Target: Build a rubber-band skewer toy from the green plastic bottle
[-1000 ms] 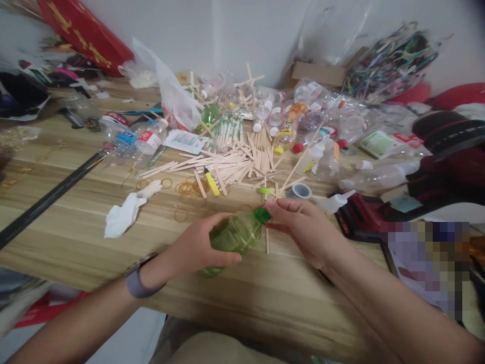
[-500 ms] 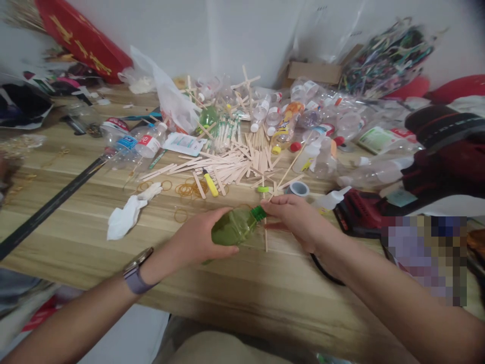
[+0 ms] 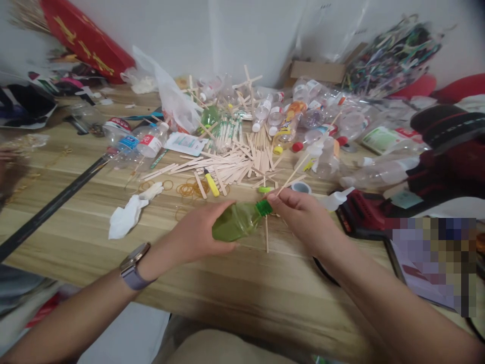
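My left hand (image 3: 200, 227) is wrapped round a translucent green plastic bottle (image 3: 237, 222), tilted with its neck toward the right. The neck's end is a darker ridged green (image 3: 264, 207); whether that is a cap I cannot tell. Fingertips of my right hand (image 3: 299, 210) pinch a thin wooden stick (image 3: 295, 174) right by the neck. The stick slants up to the right, and its lower end is hidden by the fingers. Behind the neck lie a light green ring (image 3: 264, 189) and another wooden stick (image 3: 267, 237) on the table.
Flat wooden sticks (image 3: 231, 164) are heaped mid-table, with rubber bands (image 3: 191, 187) and a yellow-handled tool (image 3: 211, 183) in front. Clear bottles (image 3: 350, 126) crowd the back right. A red and black power tool (image 3: 359, 210) lies right; a white glove (image 3: 127, 215) lies left.
The thin stick has swung to a lower slant toward the right, and more of it shows. My right hand has shifted slightly right; the bottle stays in my left hand.
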The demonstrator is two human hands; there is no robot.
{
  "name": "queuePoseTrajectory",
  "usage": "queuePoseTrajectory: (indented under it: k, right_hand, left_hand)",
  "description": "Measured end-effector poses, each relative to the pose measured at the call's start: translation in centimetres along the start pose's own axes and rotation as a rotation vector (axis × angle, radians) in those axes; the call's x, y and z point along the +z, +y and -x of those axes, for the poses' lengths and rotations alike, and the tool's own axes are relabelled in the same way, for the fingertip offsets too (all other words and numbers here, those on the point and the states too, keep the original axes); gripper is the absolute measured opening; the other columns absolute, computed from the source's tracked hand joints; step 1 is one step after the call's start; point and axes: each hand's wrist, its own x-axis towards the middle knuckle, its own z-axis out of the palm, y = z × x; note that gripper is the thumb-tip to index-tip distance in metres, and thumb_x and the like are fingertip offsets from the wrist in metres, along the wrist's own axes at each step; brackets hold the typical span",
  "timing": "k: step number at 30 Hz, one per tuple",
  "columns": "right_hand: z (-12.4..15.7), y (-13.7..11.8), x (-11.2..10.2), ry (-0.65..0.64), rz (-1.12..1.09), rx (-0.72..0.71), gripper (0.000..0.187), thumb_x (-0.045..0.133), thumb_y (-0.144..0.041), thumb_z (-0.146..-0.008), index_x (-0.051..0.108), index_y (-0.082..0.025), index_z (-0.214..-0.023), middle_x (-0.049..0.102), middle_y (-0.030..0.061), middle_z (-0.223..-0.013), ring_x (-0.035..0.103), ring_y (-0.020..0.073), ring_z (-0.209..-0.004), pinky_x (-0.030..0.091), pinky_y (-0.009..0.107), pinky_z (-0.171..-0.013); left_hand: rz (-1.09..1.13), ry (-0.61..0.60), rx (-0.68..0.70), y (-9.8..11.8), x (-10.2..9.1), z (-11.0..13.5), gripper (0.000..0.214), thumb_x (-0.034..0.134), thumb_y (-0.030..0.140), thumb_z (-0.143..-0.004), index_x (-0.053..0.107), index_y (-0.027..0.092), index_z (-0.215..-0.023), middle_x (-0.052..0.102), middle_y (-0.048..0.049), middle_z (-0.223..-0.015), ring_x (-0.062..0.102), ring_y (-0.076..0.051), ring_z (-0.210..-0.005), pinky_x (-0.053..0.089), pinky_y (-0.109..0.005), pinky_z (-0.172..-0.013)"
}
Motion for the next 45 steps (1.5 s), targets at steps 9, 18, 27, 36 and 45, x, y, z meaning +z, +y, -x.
queuePoseTrajectory:
  k: [9,18,27,36,45]
  right_hand:
    - [-0.5,1.0,0.7,-0.072,0.026,0.093,0.028,0.072,-0.036,-0.071,0.062,-0.024,-0.048,0.060,-0.0014,-0.052,0.057,0.0207,-0.066,0.041,0.034,-0.067]
    - [-0.9,2.0,1.3,-0.103,-0.105,0.165,0.022,0.077,-0.039,-0.065,0.067,-0.022,-0.054,0.060,-0.0007,-0.050,0.058,0.0196,-0.065,0.045,0.035,-0.069]
    - [0.1,1.6,1.6,-0.127,-0.160,0.256,0.027,0.072,-0.046,-0.067,0.070,-0.021,-0.058,0.070,0.0042,-0.067,0.058,0.0175,-0.067,0.042,0.035,-0.072]
    - [4.0,0.3,0.4,-0.220,-0.090,0.404,0.038,0.076,-0.060,-0.056,0.075,-0.023,-0.062,0.071,0.0063,-0.071,0.058,0.0227,-0.076,0.039,0.038,-0.074]
    - [3.2,0.0,0.8,-0.261,0.025,0.458,0.033,0.070,-0.055,-0.063,0.071,-0.022,-0.061,0.071,0.0066,-0.072,0.057,0.0213,-0.076,0.041,0.036,-0.073]
  left_hand:
    - [0.122,-0.070,-0.080,-0.3,-0.1,-0.5,0.074,0.076,0.047,-0.067,0.056,0.019,-0.132,0.066,-0.0104,-0.127,0.060,-0.036,-0.115,0.048,-0.044,-0.095]
    - [0.348,-0.175,-0.129,-1.7,0.0,-0.8,0.065,0.078,0.048,-0.065,0.064,0.021,-0.123,0.071,-0.0050,-0.119,0.064,-0.034,-0.109,0.050,-0.041,-0.092]
    - [0.838,-0.283,-0.331,-1.8,1.4,0.4,0.062,0.082,0.049,-0.061,0.068,0.018,-0.113,0.074,-0.0075,-0.108,0.068,-0.027,-0.091,0.052,-0.032,-0.072]
    - [1.135,-0.333,-0.313,1.5,3.8,5.0,0.051,0.076,0.052,-0.071,0.068,0.020,-0.110,0.073,-0.0028,-0.101,0.065,-0.024,-0.093,0.049,-0.031,-0.077]
    - [0.370,0.136,-0.089,2.2,2.7,6.3,0.041,0.064,0.036,-0.084,0.055,0.024,-0.122,0.062,-0.0073,-0.115,0.058,-0.024,-0.105,0.047,-0.038,-0.091]
